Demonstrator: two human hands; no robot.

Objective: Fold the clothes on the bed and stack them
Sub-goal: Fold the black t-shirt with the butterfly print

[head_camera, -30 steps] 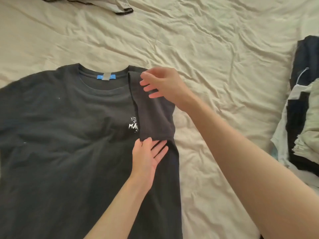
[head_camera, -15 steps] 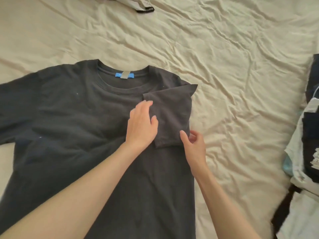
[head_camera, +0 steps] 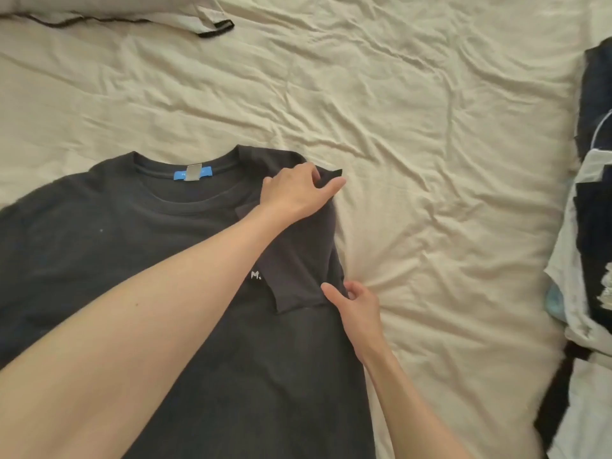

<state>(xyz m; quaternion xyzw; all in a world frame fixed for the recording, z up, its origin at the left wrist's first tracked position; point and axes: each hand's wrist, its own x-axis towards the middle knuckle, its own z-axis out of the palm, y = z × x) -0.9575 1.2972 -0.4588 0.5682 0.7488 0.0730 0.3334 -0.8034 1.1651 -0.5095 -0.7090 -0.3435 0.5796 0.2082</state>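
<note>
Left hand (head_camera: 294,190) has moved up to pinch the black T-shirt (head_camera: 116,260) shoulder; right hand (head_camera: 356,308) grips the folded sleeve (head_camera: 304,260).

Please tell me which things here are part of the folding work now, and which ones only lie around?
Part of the job:
- black cotton T-shirt, right sleeve folded in
- left hand, holding the shoulder corner
- right hand, pinching the sleeve hem
- pile of clothes

Lying about:
- beige pillow with black trim
- wrinkled beige bedsheet

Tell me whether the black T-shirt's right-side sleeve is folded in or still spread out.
Folded in. The sleeve lies doubled over the black T-shirt, its cuff edge across the chest, partly hiding the white print.
</note>
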